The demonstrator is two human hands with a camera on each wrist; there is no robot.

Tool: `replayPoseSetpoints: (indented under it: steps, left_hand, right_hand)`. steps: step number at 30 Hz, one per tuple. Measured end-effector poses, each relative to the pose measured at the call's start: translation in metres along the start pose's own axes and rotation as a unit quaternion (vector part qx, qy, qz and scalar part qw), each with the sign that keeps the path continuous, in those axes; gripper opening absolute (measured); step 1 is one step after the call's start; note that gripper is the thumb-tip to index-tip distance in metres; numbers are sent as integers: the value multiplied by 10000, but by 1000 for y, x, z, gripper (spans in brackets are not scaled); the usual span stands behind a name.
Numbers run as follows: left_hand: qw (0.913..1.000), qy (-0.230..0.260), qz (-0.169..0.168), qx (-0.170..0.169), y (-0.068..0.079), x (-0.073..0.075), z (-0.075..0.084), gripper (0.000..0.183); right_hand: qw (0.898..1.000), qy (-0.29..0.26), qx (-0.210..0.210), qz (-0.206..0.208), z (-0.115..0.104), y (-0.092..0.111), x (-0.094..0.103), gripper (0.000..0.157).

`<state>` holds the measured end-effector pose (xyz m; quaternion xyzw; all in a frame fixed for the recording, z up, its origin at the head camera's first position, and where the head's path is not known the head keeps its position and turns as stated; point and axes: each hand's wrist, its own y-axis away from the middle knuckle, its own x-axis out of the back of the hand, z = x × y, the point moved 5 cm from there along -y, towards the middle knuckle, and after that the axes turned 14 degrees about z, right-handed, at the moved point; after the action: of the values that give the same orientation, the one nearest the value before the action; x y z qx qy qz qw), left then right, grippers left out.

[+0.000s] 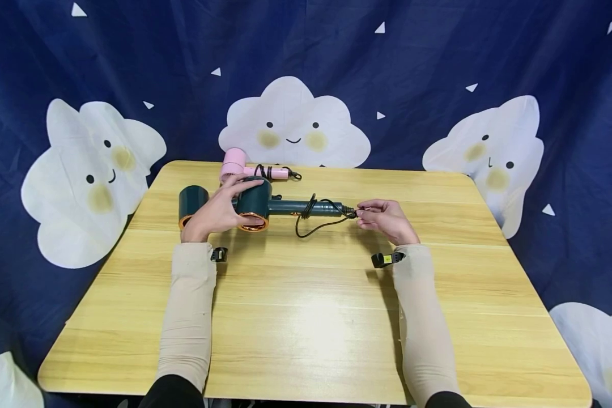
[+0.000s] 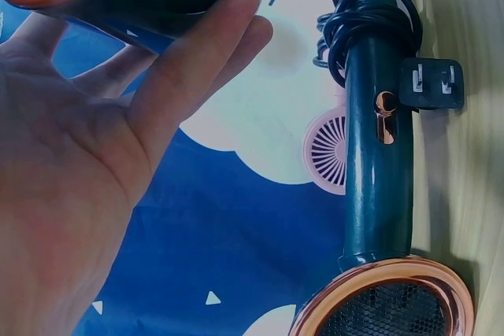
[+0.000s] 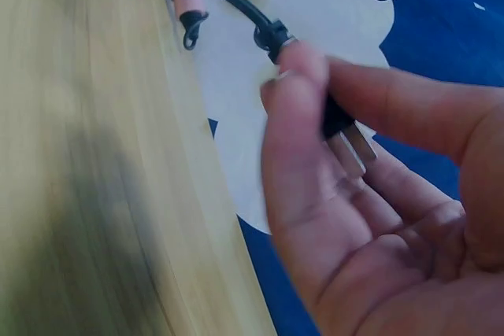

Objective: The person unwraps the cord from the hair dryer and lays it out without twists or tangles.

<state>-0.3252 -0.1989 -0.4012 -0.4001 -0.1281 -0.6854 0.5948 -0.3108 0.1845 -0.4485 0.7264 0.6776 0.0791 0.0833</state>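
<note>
I could pass over the tabletop (image 1: 301, 317) between my forearms (image 1: 188, 311), lower centre, or at right. At upper centre, the green hair dryer (image 1: 283, 207) in my left hand (image 1: 221, 207) bars the way to the pink dryer (image 1: 233, 163); another green dryer (image 1: 192, 202) blocks centre left.

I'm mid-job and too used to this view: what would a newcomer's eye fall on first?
Probably the green hair dryer over the table, gripped by the left hand while the right hand pinches its plug. Next, a second green dryer to its left and a pink dryer near the far edge. Behind, smiling clouds on a blue curtain.
</note>
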Motion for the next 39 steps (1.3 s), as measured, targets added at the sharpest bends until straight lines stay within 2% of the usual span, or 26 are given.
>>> replayPoseSetpoints:
  steps: [6, 11, 15, 17, 24, 31, 39]
  left_hand:
    - [10000, 40, -33, 51, 0, -1, 0, 96]
    - [9998, 93, -113, 110, -1, -3, -2, 95]
    - [9998, 64, -142, 93, -1, -4, -2, 94]
    - [9999, 59, -135, 61, -1, -4, -1, 94]
    - [9998, 95, -167, 105, -1, -6, -1, 94]
    - [9998, 88, -137, 92, 0, -6, 1, 93]
    - [9998, 143, -149, 75, 0, -6, 1, 92]
  right_hand:
    - [9978, -550, 183, 335, -5, 0, 2, 31]
    - [9931, -969, 298, 591, -10, -1, 3, 25]
    - [9885, -1176, 418, 852, -12, -1, 4, 14]
    - [9871, -1210, 508, 917, -13, -2, 4, 14]
    - [9865, -1124, 615, 1019, -16, -1, 4, 34]
    - [9819, -1406, 734, 1037, -19, 0, 5, 21]
    - [9762, -1749, 895, 920, -26, 4, 4, 19]
